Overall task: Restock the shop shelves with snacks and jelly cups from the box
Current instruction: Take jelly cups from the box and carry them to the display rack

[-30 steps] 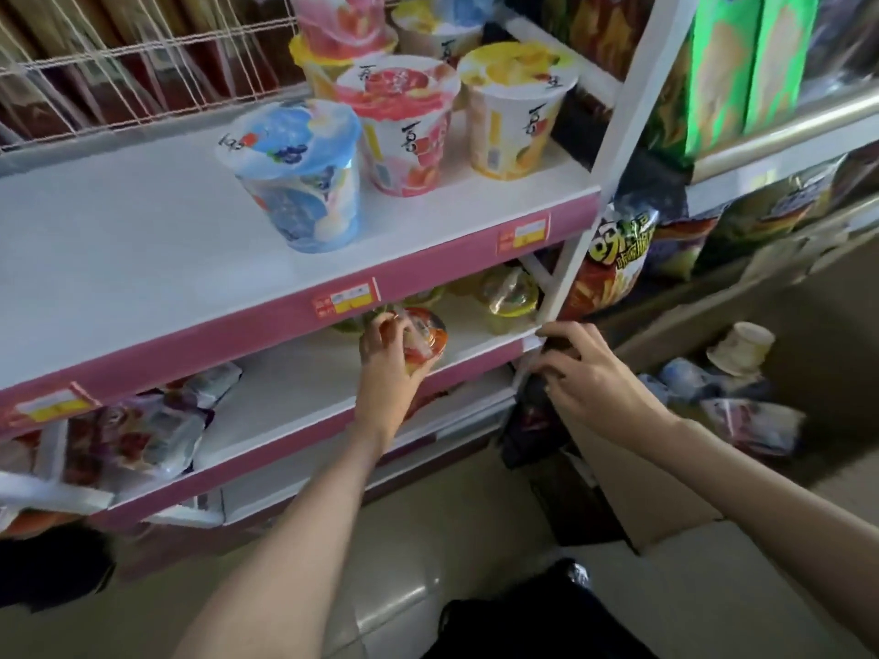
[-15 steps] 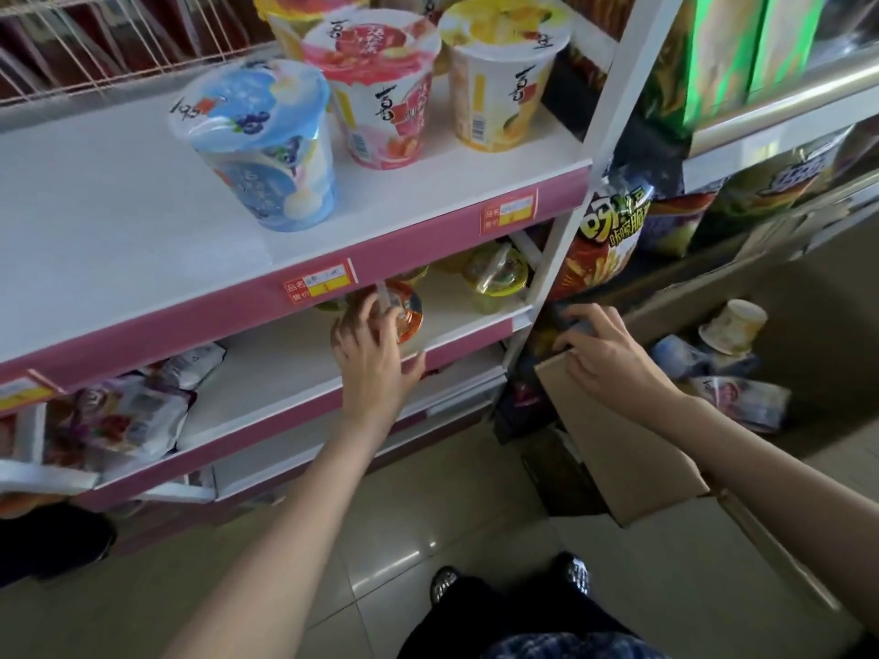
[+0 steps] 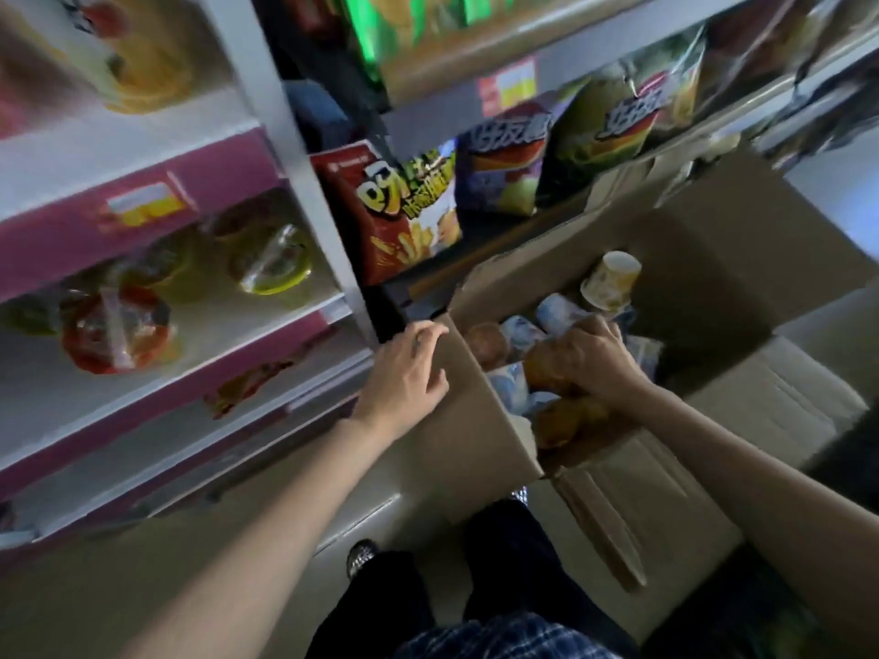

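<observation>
Left hand: the left hand (image 3: 404,373) is stretched out low over the near flap of the cardboard box (image 3: 480,439), palm down, fingers loosely spread and lying on the flap's top edge; it holds nothing.
Right hand: the right hand (image 3: 590,361) is down inside the box, knuckles up, fingers curled around an orange-brown jelly cup (image 3: 542,368); motion blur hides exactly how the fingertips sit on it.
Arms: both forearms are bare and reach forward from the bottom of the view, the left one crossing in front of the shelves, the right one coming in over the box's near right side.
Box: it stands open on the floor just right of the shelf post (image 3: 295,149), flaps up on all sides.
Box contents: a pale yellow cup (image 3: 611,280) stands upright near the far wall, blue-and-white cups (image 3: 554,311) lie beside the right hand, a round brownish cup (image 3: 485,344) sits against the near flap, and more orange cups (image 3: 566,420) lie below the wrist.
Pink shelves, left: a red jelly cup (image 3: 114,328) and a yellow-green one (image 3: 271,261) sit on the middle shelf, both blurred.
Shelves behind box: a red chip bag (image 3: 390,216), a purple bag (image 3: 504,159) and a green bag (image 3: 604,135) stand in a row, leaning a little.
</observation>
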The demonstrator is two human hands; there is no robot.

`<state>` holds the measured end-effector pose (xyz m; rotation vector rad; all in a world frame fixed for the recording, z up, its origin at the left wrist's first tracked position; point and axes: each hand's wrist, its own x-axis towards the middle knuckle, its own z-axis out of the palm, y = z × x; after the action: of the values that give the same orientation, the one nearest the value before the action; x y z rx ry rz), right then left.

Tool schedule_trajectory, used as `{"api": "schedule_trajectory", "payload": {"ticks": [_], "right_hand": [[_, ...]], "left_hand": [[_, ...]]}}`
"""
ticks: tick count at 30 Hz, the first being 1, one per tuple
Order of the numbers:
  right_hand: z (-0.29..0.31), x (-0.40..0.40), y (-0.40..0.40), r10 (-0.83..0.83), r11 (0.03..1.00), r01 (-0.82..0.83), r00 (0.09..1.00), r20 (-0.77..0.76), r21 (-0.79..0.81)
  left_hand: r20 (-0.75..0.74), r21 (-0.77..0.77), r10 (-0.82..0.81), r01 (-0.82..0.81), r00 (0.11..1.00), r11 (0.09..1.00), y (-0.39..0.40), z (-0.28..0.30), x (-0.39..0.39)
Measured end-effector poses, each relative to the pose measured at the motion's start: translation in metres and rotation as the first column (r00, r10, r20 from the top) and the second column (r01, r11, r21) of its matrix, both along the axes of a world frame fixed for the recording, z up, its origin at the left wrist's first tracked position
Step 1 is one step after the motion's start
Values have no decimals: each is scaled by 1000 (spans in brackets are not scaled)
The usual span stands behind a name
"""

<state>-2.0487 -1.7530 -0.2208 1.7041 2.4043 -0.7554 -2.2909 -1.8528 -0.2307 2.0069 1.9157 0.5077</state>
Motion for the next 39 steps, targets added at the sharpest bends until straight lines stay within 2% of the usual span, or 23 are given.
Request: {"api": "schedule_trajectory", "payload": {"ticks": [3, 6, 10, 14, 18, 22, 24, 27, 31, 33, 36, 39], "right_hand": [[-43, 37, 41, 60, 980, -43, 995, 79, -196], [-89, 48, 54, 131, 914, -140, 990, -49, -381], [-126, 15, 55, 6, 876, -85, 986, -166, -474], [-169, -14, 53, -73, 839, -11, 989, -132, -544], [-201, -28, 38, -256, 842, 134, 952, -169, -523], [-189, -14, 32, -332, 867, 179, 903, -271, -466], [-166, 5, 36, -276, 899, 95, 880, -386, -427], [-115, 34, 56, -62, 956, -101, 848, -526, -276], [-58, 55, 74, 220, 950, -312, 738, -638, -34], [-46, 62, 77, 266, 945, -326, 719, -643, 26], [-44, 74, 80, 310, 939, -334, 707, -636, 86], [-54, 89, 81, 276, 950, -307, 733, -622, 60]], "left_hand": [[4, -59, 59, -59, 998, 997, 39, -22, 48], [105, -204, 179, -155, 978, 967, 69, -34, 77], [87, -249, 328, -298, 941, 921, 72, -36, 80], [44, -216, 414, -396, 909, 892, 48, -36, 75], [6, -148, 488, -482, 873, 864, 32, -39, 76], [20, -149, 483, -475, 876, 868, 24, -40, 82], [56, -169, 470, -456, 881, 874, 25, -41, 86], [209, -227, 435, -389, 876, 893, 43, -35, 97], [515, -491, 449, -179, 730, 853, 88, -21, 121], [517, -560, 435, -93, 737, 823, 110, -18, 133], [415, -591, 349, -42, 840, 805, 133, -15, 148], [341, -634, 293, -12, 893, 773, 149, -17, 162]]}}
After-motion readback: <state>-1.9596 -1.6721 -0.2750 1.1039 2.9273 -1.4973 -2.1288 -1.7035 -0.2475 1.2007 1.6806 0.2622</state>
